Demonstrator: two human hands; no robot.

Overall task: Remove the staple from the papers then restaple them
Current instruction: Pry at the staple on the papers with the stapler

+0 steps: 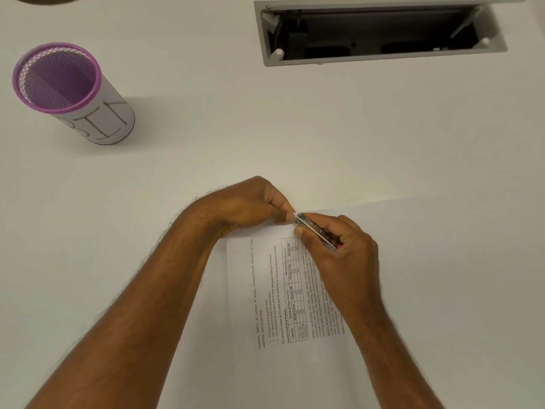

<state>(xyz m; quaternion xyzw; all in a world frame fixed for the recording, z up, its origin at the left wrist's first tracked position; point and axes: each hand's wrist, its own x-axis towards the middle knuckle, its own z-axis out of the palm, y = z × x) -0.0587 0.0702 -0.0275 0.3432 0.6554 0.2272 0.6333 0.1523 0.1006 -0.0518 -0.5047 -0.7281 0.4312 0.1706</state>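
While pinched: stapler (317, 231) amid fingers (303, 235)

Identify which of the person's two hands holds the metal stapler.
The right hand grips the stapler; the left hand only pinches the papers' corner.

The papers (274, 290) read "Tourist Card (Day Passes)", "Existing Fare", "Revised Fare".

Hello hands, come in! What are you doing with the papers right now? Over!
Left hand pinching corner of papers. Right hand gripping small metal stapler, nose at that corner. Staple itself hidden. Nothing in the way.
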